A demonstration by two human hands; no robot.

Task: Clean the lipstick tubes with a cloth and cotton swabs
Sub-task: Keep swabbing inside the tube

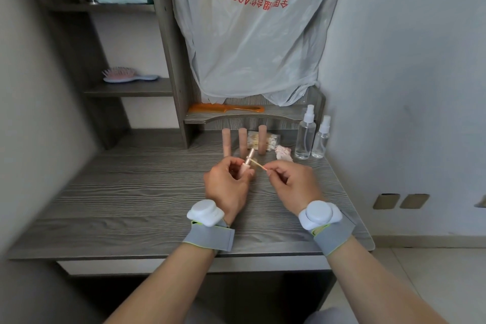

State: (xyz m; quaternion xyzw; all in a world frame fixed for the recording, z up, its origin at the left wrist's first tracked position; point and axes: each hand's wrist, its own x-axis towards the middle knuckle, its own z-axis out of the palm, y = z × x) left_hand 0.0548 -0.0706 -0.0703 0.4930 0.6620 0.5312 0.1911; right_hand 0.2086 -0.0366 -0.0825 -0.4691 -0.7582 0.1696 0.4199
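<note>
Just below frame centre, above the tabletop point(131, 192): left hand point(226, 184), fingers point(230, 163) curled round an uncapped lipstick tube point(247, 162) tilted toward upper right. Right hand point(294, 181), fingers point(276, 167) pinching a cotton swab point(259, 165), tip touching the tube. Behind, three standing lipstick tubes point(242, 141), swab bag point(272, 139), crumpled cloth point(283, 153) at right.

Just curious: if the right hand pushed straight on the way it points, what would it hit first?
Likely the lipstick tube held in the left hand: the right hand pinches a cotton swab aimed left at it, tip seemingly touching. Depth is hard to judge.
</note>
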